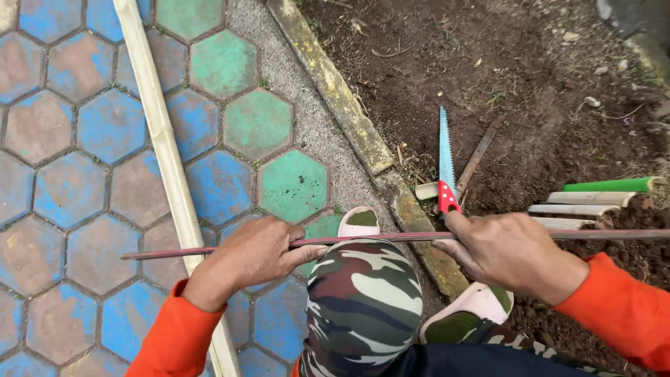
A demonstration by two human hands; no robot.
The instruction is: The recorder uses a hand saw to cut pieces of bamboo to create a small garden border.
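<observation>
The ground falls into two parts: a pavement of hexagonal tiles [112, 126] painted blue, green and worn pink, and a bed of dark soil [530, 84], split by a mossy concrete kerb [335, 91] running diagonally. A long pale bamboo slat [164, 139] lies across the tiles. On the soil near the kerb lie several short cut bamboo pieces [579, 202], one of them green [611, 185], and what may be a thin brown stick [478, 155].

Thin rod [419, 237] lying across raised knee [363, 293], left hand [255, 255] left of knee, right hand [506, 255] right, saw [445, 164] beyond right hand, cut bamboo pieces [583, 202] on soil [516, 84] at right, long bamboo pole [164, 146] on paving [70, 174] at left
</observation>
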